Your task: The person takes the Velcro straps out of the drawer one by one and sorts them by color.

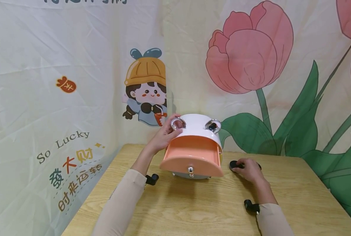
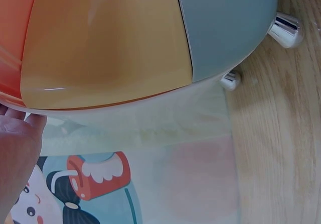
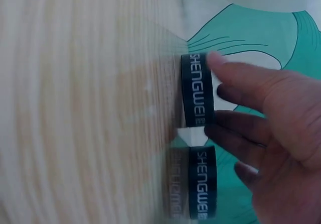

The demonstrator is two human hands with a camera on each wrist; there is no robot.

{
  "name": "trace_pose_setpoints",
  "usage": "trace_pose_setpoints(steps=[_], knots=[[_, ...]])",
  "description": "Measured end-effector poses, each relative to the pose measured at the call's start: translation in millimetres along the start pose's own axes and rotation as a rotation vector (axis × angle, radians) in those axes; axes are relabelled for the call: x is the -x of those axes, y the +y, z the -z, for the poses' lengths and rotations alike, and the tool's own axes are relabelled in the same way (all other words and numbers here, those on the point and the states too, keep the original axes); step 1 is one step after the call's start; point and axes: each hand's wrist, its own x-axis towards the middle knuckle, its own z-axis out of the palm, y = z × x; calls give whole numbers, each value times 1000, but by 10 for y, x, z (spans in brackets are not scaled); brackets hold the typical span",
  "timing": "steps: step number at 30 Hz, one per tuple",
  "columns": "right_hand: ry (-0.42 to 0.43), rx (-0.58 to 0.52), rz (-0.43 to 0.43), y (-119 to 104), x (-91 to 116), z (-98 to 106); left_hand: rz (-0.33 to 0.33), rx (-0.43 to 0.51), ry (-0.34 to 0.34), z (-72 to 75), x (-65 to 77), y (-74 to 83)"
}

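A small toy-like drawer cabinet (image 1: 196, 124) with a white shell and two silver rings on top stands on the table. Its orange top drawer (image 1: 190, 160) is pulled out. Below that, the left wrist view shows a yellow drawer (image 2: 108, 43) and a grey-blue one (image 2: 225, 28). My left hand (image 1: 164, 135) holds the cabinet's upper left side, thumb on the front by a ring, other fingers partly hidden behind. To the right, my right hand (image 1: 250, 168) pinches a roll of black tape (image 3: 196, 91) marked SHENGWEI. A second such roll (image 3: 202, 181) lies beside it.
The wooden table (image 1: 202, 209) meets a printed cloth backdrop (image 1: 187, 65) close behind the cabinet. Short silver feet (image 2: 287, 30) raise the cabinet off the tabletop. Black camera mounts (image 1: 251, 206) stick out from both wrists.
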Motion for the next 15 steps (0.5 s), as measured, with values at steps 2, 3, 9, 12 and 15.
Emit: trace_pose_setpoints(steps=[2,3,9,12,15], knots=[[18,7,-6,-22,2,20,3,5,-1,0,3,-1],[30,13,-6,-32,0,32,4,5,-2,0,5,0],[101,33,83,-176,-17,136,15,18,-2,-8,15,15],[122,27,129,-281,-16,198,9,18,1,-10,13,17],[144,22,163,-400,11,261,1,16,0,-11,10,20]])
